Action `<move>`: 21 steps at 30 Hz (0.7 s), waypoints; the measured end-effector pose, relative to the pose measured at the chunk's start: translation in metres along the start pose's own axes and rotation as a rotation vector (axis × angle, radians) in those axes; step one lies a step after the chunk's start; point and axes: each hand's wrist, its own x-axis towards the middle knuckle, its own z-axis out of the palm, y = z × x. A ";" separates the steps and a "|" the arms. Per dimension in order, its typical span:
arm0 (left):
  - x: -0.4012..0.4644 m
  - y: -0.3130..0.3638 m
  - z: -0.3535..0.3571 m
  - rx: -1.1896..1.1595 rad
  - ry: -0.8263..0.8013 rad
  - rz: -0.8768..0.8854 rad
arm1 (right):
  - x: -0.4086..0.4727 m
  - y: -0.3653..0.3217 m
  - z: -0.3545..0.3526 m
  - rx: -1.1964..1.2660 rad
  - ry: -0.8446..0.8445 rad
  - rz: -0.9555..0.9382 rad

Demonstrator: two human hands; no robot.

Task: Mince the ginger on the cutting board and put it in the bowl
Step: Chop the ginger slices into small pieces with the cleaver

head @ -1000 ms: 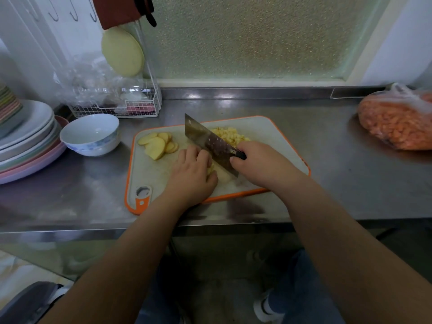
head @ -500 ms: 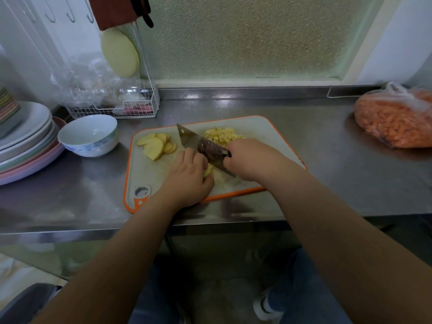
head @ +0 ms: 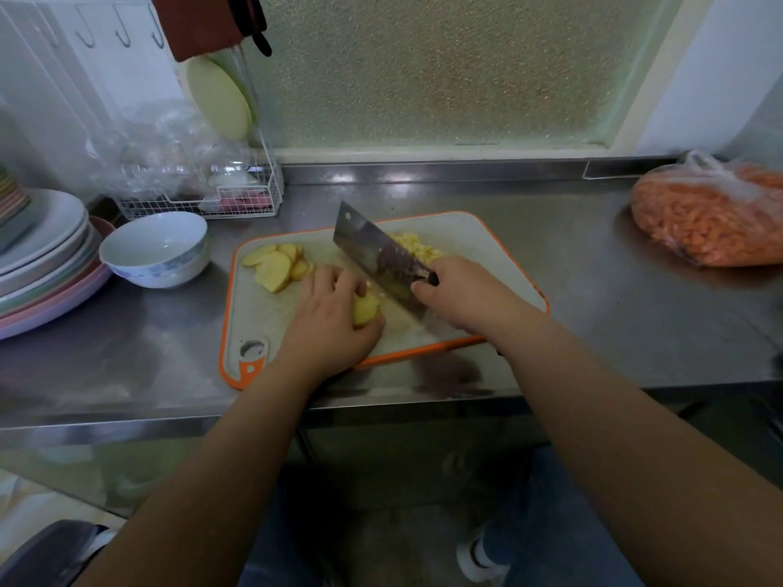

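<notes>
The left hand (head: 328, 322) curls around a ginger chunk (head: 365, 309) near the cutting board's (head: 500, 264) front edge. The cleaver (head: 377, 258), gripped by the right hand (head: 464, 296), sits just right of those fingertips, blade running front-to-back. The bowl (head: 156, 249) waits off the left edge.

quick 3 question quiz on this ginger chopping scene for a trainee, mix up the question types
1. True or false: the bowl already holds minced ginger.
2. Which hand grips the cleaver? A) left B) right
3. Fill in: the unsliced stack of ginger slices lies on the cutting board to the ____ of the blade.

Key
1. False; it looks empty, and the minced pile is on the board.
2. B; the right hand grips it, while the left hand holds a ginger piece.
3. left
</notes>
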 end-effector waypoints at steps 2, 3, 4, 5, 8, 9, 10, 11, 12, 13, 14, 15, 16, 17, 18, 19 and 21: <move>0.000 0.000 -0.002 -0.029 -0.010 -0.024 | -0.001 -0.003 -0.002 -0.037 0.042 -0.024; 0.001 0.000 -0.002 -0.034 -0.021 -0.023 | -0.001 -0.005 -0.002 -0.060 0.051 -0.036; 0.002 0.000 -0.002 -0.032 -0.032 -0.015 | -0.001 -0.007 -0.003 -0.079 0.056 -0.050; 0.002 0.000 -0.002 -0.022 -0.042 -0.006 | -0.001 -0.009 -0.004 -0.095 0.057 -0.064; 0.002 0.000 0.001 0.023 -0.074 0.013 | -0.004 -0.014 -0.004 -0.131 0.025 -0.086; 0.002 0.000 0.001 0.036 -0.074 0.021 | -0.005 -0.015 -0.004 -0.142 0.012 -0.087; 0.002 0.001 0.002 0.049 -0.067 0.031 | -0.005 -0.016 -0.003 -0.157 -0.002 -0.084; 0.002 0.002 0.002 0.065 -0.058 0.041 | -0.005 -0.017 -0.003 -0.174 -0.014 -0.076; 0.002 0.003 0.002 0.083 -0.050 0.051 | -0.004 -0.018 -0.003 -0.190 -0.032 -0.061; 0.001 0.003 0.002 0.099 -0.049 0.057 | -0.003 -0.019 -0.002 -0.206 -0.050 -0.047; 0.001 0.004 0.002 0.110 -0.053 0.060 | -0.001 -0.021 -0.002 -0.222 -0.064 -0.036; 0.002 0.004 0.001 0.115 -0.061 0.058 | 0.000 -0.024 0.000 -0.241 -0.071 -0.034; 0.002 0.004 0.000 0.115 -0.071 0.054 | 0.002 -0.026 0.002 -0.260 -0.074 -0.032; 0.002 0.005 0.000 0.111 -0.079 0.050 | 0.003 -0.028 0.005 -0.277 -0.073 -0.031; 0.002 0.005 0.000 0.106 -0.079 0.050 | 0.004 -0.029 0.009 -0.287 -0.068 -0.026; 0.002 0.005 0.000 0.104 -0.074 0.053 | 0.005 -0.029 0.013 -0.288 -0.062 -0.020; 0.002 0.006 0.000 0.109 -0.066 0.056 | 0.006 -0.025 0.019 -0.261 -0.062 -0.008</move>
